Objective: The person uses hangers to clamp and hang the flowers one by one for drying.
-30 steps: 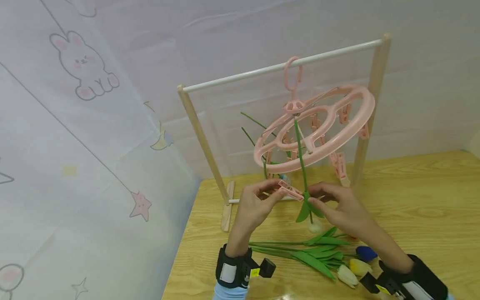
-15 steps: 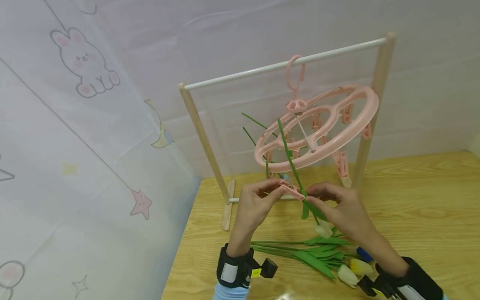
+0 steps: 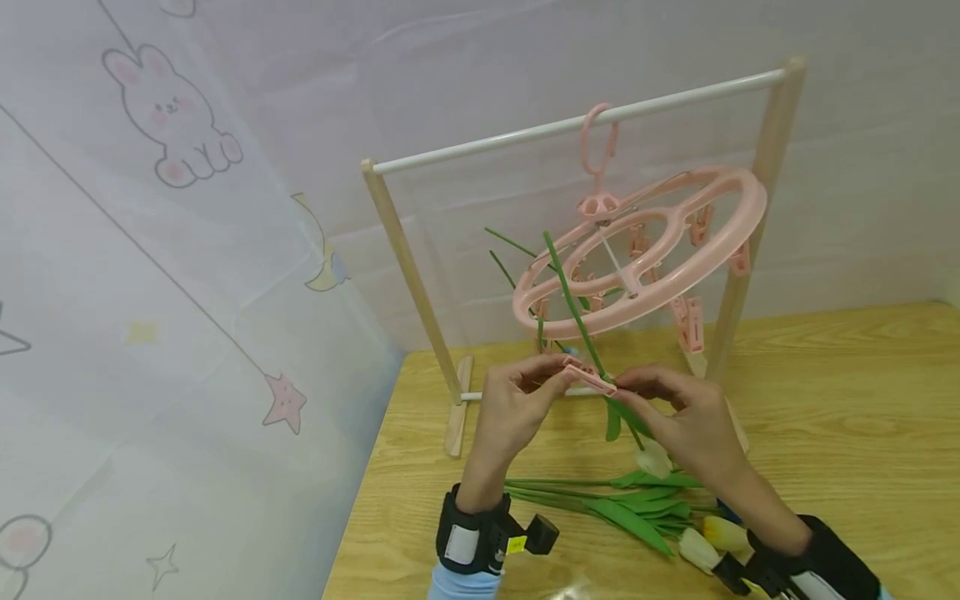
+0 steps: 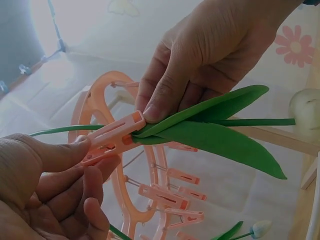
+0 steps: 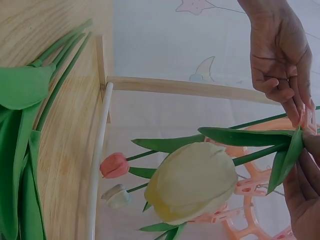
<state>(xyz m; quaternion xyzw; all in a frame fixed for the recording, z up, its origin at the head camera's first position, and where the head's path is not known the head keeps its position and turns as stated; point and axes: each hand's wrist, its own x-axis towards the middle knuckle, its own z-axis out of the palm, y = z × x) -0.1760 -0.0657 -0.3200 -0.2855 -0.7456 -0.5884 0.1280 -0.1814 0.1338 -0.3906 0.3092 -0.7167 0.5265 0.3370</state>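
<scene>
My left hand pinches a pink clothespin by its handle end, between thumb and fingers. The clothespin's tip lies across the green stem of an artificial tulip, right where the leaves begin. With thumb and fingertips my right hand pinches the tulip at that leaf base, beside the clothespin's tip. The tulip's cream-white bloom points down, and its bare stem slants up to the left, in front of a round pink clip hanger. More clothespins dangle from the hanger.
A wooden rack with a white top bar carries the hanger by its hook. Behind my hands, a red tulip and a pale tulip hang blooms down. A bundle of tulips lies on the wooden table below my hands.
The tulip's stem has swung from nearly upright to a leftward slant. The clothespin's tip has come over the stem at the leaf base, and the bloom has shifted slightly right.
</scene>
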